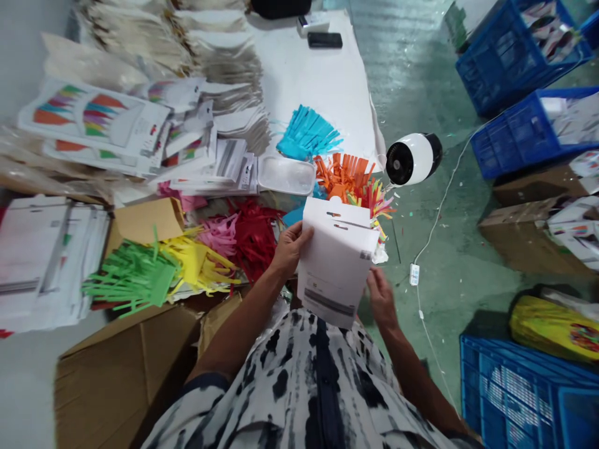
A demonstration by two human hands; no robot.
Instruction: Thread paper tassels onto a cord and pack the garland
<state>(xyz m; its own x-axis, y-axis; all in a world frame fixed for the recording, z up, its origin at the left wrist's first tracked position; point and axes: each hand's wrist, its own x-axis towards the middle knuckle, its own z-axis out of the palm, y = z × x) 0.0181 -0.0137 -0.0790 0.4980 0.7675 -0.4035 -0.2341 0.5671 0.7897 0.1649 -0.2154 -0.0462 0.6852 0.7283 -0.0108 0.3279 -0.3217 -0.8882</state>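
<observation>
My left hand (291,248) grips the upper left edge of a flat white cardboard packet (334,262), thumb on its face. The packet has hang slots at the top, small print and a grey band near the bottom. At its right edge, the curled fingers of my right hand (382,298) close on the side, partly hidden. Just beyond the packet lie orange paper tassels (344,178), multicoloured strips (378,198) and blue tassels (309,132). Left of it are red (257,237), pink (221,234), yellow (199,265) and green tassels (135,274).
A clear plastic tub (286,175) stands beside stacked printed packets (107,125). A black phone (324,40) lies on the white table surface (318,81). An open cardboard box (126,368) is at lower left. On the floor are a black-and-white cylinder (414,159), a cable (442,212) and blue crates (500,59).
</observation>
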